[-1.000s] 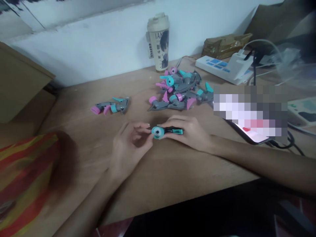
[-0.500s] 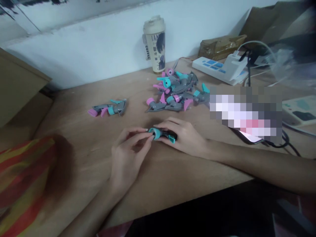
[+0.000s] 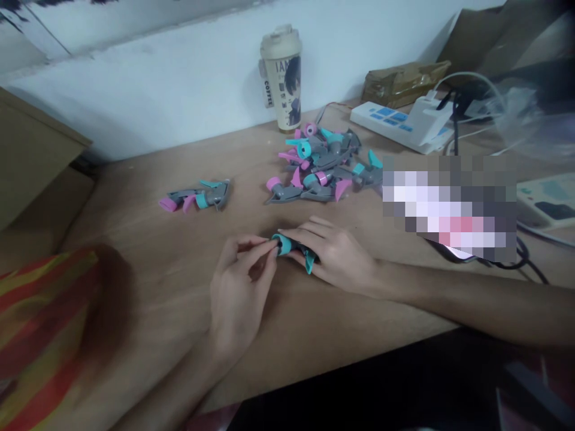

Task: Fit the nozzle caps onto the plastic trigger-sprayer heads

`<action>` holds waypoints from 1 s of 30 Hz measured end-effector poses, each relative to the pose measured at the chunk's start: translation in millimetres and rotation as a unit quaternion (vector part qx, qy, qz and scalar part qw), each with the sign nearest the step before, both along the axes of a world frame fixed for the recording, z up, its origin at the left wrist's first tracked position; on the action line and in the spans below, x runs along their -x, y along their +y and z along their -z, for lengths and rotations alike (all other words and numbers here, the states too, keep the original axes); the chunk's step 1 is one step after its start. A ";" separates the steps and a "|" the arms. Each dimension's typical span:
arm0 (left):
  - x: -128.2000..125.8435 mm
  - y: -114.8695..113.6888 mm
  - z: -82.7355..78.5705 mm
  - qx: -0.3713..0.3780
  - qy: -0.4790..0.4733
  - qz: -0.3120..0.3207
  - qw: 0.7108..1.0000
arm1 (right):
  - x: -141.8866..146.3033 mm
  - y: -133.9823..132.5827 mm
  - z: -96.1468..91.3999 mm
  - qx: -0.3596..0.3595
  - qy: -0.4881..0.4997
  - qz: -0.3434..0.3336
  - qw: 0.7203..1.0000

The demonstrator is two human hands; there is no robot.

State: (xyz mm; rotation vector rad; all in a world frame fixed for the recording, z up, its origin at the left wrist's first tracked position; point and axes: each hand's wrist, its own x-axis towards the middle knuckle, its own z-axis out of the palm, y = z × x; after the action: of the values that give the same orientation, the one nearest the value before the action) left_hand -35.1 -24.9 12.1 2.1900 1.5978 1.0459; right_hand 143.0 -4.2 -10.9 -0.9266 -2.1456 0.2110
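Observation:
My right hand is closed around a grey trigger sprayer head with a teal collar and a teal trigger, held low over the table. The collar's mouth faces left. My left hand has its fingertips pinched together at that mouth, where a small dark spot shows; what they hold, if anything, is too small to name. Beyond my hands lies a pile of grey, pink and teal sprayer heads. Two more sprayer heads, one with pink parts and one with teal, rest together at the left.
A lidded coffee cup stands by the wall. Rightward are a white power strip with a plugged-in charger, cables, a taped brown package and a blurred-out phone. At the left are cardboard and a red-yellow striped bag.
The sprayer head has turned in my right hand, so its teal trigger now points down toward me. My left hand has shifted slightly right, its fingertips still at the collar.

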 end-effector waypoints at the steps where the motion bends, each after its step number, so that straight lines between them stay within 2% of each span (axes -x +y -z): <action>1: -0.4 -1.0 0.7 -0.002 0.008 0.000 1.000 | -0.4 0.2 -0.1 -0.006 -0.004 0.002 1.000; 4: -1.1 -1.4 2.5 0.010 -0.001 0.011 1.000 | -0.9 1.0 0.1 -0.020 -0.016 0.011 1.000; 10: -1.9 7.7 3.6 0.082 -0.106 0.015 0.991 | 1.6 0.1 1.8 -0.031 -0.020 0.028 0.999; 15: -0.3 12.7 6.7 0.124 -0.149 0.013 0.981 | 1.8 -0.5 -0.2 -0.025 -0.030 0.037 0.999; 23: -0.4 9.7 12.2 0.188 -0.290 0.016 0.938 | 0.4 2.2 1.1 -0.003 -0.023 0.038 0.999; 30: -2.9 10.0 7.8 0.222 -0.316 0.029 0.922 | -0.3 2.8 0.5 0.011 -0.009 0.032 0.999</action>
State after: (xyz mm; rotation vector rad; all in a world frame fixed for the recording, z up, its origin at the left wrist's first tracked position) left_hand -32.2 -14.8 4.3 1.3964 1.2921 1.0878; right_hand 143.3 -1.4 -11.4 -1.0119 -2.1307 0.1948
